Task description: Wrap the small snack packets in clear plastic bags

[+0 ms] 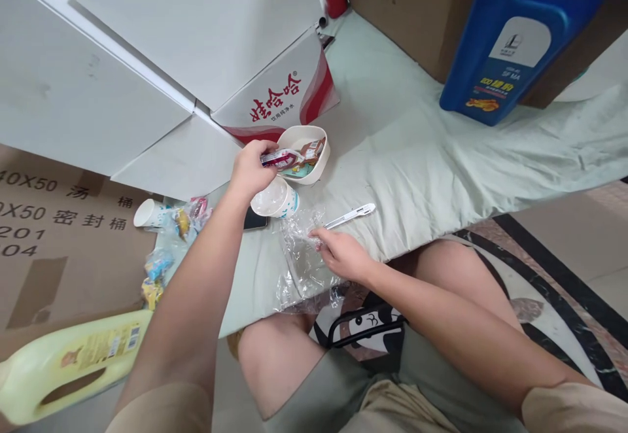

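My left hand (252, 168) is closed on a purple-and-white snack packet (280, 159) at the near left side of a white bowl (321, 170). Inside the bowl lie a brown packet (312, 150) and a green one (299, 170). Just below that hand a white paper cup (269, 201) leans on its side, its mouth toward me. My right hand (343, 254) pinches the edge of a crumpled clear plastic bag (300, 256), which droops over the table's front edge. Beyond its fingertips is a slim white plastic stick-like item (350, 216) with dark slots.
On the left are another paper cup (150, 213), wrapped snacks (182, 222), a dark flat object (256, 220) partly under the cup, and a yellow jug (78, 361). White cartons (157, 34) stand behind. A blue oil jug (510, 47) stands at back right on the cloth (407, 158).
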{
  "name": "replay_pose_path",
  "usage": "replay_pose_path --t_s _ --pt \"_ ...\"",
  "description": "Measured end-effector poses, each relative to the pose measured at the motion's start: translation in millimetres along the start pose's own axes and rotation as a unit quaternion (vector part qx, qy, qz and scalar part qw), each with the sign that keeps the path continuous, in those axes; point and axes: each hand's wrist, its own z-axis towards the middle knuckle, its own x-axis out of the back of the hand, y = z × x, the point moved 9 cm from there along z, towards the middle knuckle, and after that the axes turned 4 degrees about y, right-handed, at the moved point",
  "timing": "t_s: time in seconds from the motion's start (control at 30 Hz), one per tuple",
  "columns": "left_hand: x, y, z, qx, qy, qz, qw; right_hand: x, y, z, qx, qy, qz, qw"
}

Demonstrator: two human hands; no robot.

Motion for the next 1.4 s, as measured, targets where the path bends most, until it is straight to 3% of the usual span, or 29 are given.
replay_pose_path --t_s 0.23,0.3,0.37,0.47,0.53,0.67,0.77,0.83,0.97,1.1,1.4 --pt "-23.7 3.9 1.6 -0.007 -0.099 -0.031 0.995 -2.0 -1.3 0.8 0.013 0.004 0.005 1.000" --pt "-13.8 10.3 -3.5 -0.012 -0.065 -0.042 0.997 -1.6 -1.4 0.8 0.009 0.001 0.007 1.000" --pt "7.8 15.5 -20.6 -0.017 0.012 -0.044 0.999 1.0 -1.2 0.1 0.003 0.000 0.007 1.000" --pt "34.1 5.9 -76.6 0.040 0.108 -0.078 0.990 8.3 -0.4 -1.6 -0.007 0.010 -0.001 1.000" --pt "36.0 -6.5 -126.3 0.085 0.138 -0.117 0.980 12.7 0.1 -2.6 -0.011 0.019 -0.005 1.000" --pt "5.8 -34.5 -216.1 0.195 0.131 -0.149 0.961 17.0 -2.4 -4.2 0.007 0.048 0.001 0.999" --pt "-29.9 -42.9 -250.0 0.261 0.062 -0.243 0.932 12.1 -3.3 -5.6 0.020 0.047 0.006 0.999" --pt "-42.7 -42.8 -256.6 0.285 0.033 -0.295 0.912 7.0 -3.7 -6.7 0.030 0.037 0.003 0.999" --pt "-49.0 -49.0 -252.2 0.314 0.030 -0.328 0.891 2.1 -5.9 -9.9 0.054 0.023 -0.016 0.998" --pt "-54.4 -63.8 -248.3 0.343 0.041 -0.353 0.870 9.3 2.5 -12.5 0.004 0.025 -0.013 1.000" --pt "-12.6 -92.1 -256.3 0.351 0.173 -0.399 0.829 46.8 27.7 -11.7 -0.137 0.125 0.139 0.973"
